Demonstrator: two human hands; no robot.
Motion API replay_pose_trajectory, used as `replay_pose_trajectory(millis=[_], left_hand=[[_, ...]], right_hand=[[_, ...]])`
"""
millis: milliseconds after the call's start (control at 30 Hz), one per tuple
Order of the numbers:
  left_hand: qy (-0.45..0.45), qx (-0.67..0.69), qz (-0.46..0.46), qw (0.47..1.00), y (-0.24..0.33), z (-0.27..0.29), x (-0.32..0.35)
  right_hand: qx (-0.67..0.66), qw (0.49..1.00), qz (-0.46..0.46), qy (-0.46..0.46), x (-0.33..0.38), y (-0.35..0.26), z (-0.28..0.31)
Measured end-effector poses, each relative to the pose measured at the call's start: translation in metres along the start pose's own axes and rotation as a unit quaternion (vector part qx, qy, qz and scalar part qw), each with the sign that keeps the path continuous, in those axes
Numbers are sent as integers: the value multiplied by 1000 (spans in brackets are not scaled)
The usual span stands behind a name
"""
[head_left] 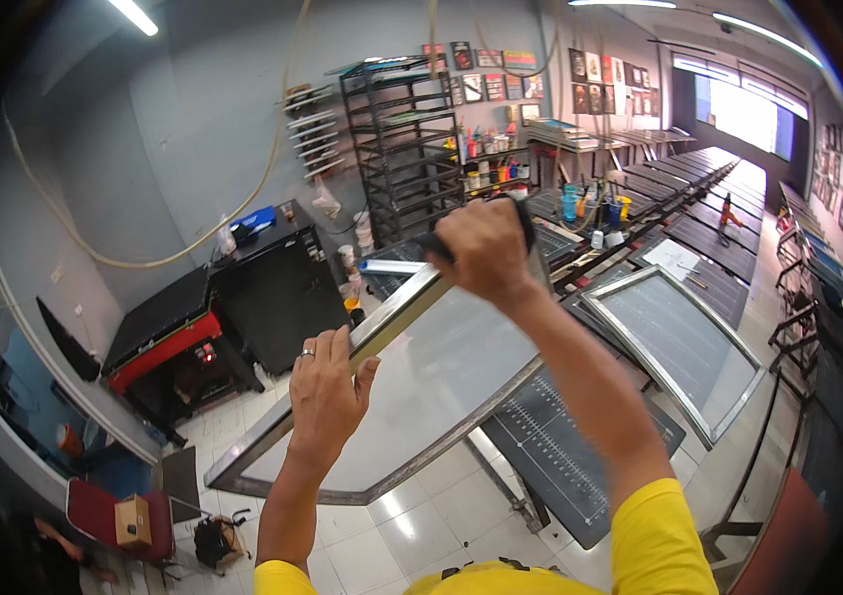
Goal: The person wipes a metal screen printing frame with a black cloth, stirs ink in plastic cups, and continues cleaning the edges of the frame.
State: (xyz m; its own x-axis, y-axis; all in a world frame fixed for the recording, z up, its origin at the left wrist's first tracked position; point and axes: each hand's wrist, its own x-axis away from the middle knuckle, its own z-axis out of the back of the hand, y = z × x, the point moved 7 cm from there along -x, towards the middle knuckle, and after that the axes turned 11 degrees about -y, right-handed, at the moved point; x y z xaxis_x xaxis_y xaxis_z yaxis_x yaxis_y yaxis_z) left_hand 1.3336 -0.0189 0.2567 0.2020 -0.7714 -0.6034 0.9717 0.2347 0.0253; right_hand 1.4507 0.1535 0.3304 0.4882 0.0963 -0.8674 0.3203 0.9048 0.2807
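A screen printing frame [431, 448], with metal sides and pale mesh, is held tilted in front of me above the floor and a dark board. My left hand [327, 392] grips its upper left side, fingers curled over the metal edge and thumb on the inner side. At the frame's far upper corner my right hand [486, 248] is closed round a dark, black thing [523, 223] that sticks out on both sides of the fist; its kind cannot be made out. Below the frame lies a dark board with white ruled markings [565, 451].
A second metal screen frame [679, 347] rests on the long table [684, 183] at right. A black rack [402, 149] stands at the back, by shelves of ink pots [496, 174]. At left are a black and red machine [164, 347] and a red chair [94, 511].
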Motion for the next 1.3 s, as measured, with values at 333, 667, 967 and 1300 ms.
replay_pose_trajectory(millis=[333,667,967,1300], left_hand=[[53,1,39,998,-49,-33,39],[135,22,34,990,-82,-50,86],[141,28,31,989,-100,-53,112],[145,41,56,987,-113,-55,126]], right_hand=[[-169,976,70,120,33,-53,51],[-271,891,-309,195,104,40,18],[-207,937,-276,62,173,12,-35],[-245,933,-250,79,139,-22,-15]])
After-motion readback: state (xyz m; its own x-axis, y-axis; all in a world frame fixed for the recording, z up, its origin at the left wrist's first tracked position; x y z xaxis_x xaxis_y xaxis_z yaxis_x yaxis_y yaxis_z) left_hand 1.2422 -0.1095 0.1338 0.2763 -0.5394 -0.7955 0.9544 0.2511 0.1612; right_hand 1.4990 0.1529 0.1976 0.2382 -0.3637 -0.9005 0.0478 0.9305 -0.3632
